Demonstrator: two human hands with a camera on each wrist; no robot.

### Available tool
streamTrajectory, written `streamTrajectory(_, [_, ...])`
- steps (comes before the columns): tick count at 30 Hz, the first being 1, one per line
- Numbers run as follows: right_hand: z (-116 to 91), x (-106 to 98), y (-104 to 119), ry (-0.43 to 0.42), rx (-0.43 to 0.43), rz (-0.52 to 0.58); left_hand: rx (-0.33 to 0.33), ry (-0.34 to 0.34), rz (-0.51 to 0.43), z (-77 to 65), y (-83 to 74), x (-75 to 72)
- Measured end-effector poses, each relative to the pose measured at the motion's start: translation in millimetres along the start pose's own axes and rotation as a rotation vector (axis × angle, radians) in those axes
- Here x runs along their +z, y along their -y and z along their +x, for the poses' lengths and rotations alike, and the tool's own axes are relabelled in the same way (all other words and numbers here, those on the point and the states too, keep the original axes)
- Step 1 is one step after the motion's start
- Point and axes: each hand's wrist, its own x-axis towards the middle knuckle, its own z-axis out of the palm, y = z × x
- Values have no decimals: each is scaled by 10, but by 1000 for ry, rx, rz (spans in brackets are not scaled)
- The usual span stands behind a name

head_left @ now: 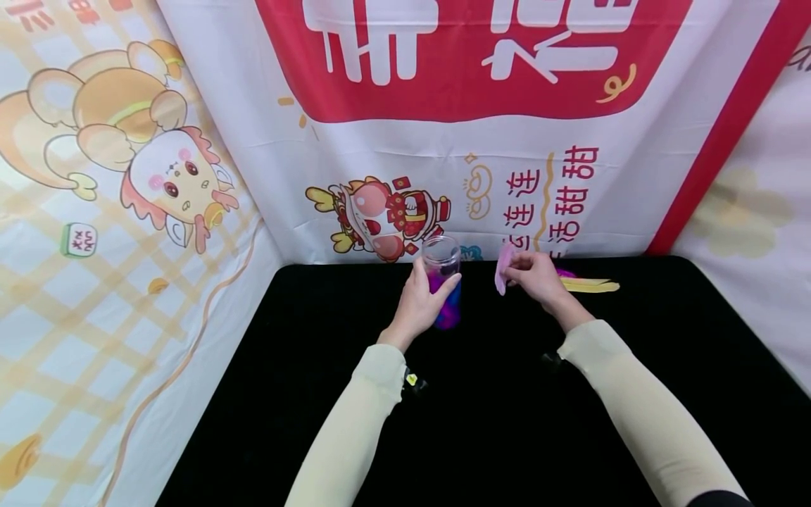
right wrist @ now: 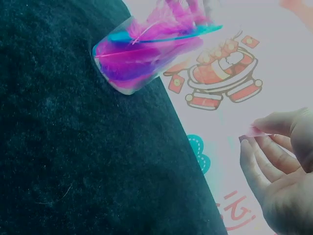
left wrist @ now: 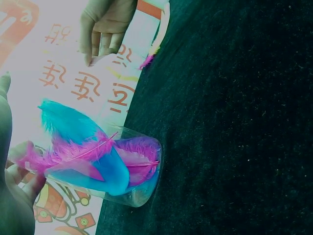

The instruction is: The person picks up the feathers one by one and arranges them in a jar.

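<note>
My left hand [head_left: 415,303] grips a clear jar [head_left: 442,251] near the back edge of the table, fingers and thumb wrapped about its side. Inside the jar are several feathers [left wrist: 105,156], blue, magenta and purple, some reaching up toward its mouth. To the right of the jar, my right hand [head_left: 540,279] pinches a pale pink feather [head_left: 503,271] between thumb and fingertips. It is held apart from the jar. Just beyond the right hand, a yellow feather [head_left: 589,285] and a magenta feather [head_left: 565,273] lie on the table, the magenta one partly hidden by that hand.
A black cloth covers the table [head_left: 481,422]. Behind it hangs a white and red printed backdrop [head_left: 443,141], close to the jar and the right hand. Another printed sheet [head_left: 127,232] stands along the left side.
</note>
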Motion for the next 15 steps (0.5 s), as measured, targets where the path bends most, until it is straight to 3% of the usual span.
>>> streamTrajectory(6, [-89, 2, 217, 31, 3, 24, 7, -2, 1, -4, -5, 5])
streamTrajectory(15, [-22, 57, 105, 2, -42, 40, 23, 6, -2, -17, -10, 2])
